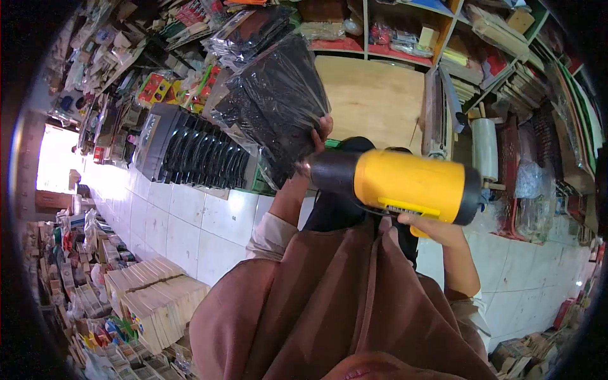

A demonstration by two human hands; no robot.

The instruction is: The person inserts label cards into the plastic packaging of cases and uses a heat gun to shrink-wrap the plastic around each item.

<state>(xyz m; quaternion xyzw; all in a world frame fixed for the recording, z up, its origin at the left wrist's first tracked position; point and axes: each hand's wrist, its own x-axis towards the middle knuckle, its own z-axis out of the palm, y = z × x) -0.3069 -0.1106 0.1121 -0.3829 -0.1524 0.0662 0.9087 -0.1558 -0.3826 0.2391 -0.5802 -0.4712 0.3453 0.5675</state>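
1 brown garment (329,291) nearest. 1 yellow heat gun (408,182), right hand (438,230) fingers clamped on it, nozzle toward 1 film-wrapped black pack (278,88). Left hand (323,132) fingers clamped on pack, by left edge of 1 plywood board (377,95).

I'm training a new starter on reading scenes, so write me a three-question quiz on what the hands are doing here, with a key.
1. Which hand grips the yellow gun-shaped tool?
2. True or false: the left hand is on the dark plastic-wrapped pack.
3. Which way does the tool's black nozzle point?
A) Toward the floor tiles at the picture's right
B) Toward the picture's left, at the lower part of the pack
C) Toward the shelves at the top of the picture

Key:
1. The right hand.
2. True.
3. B.
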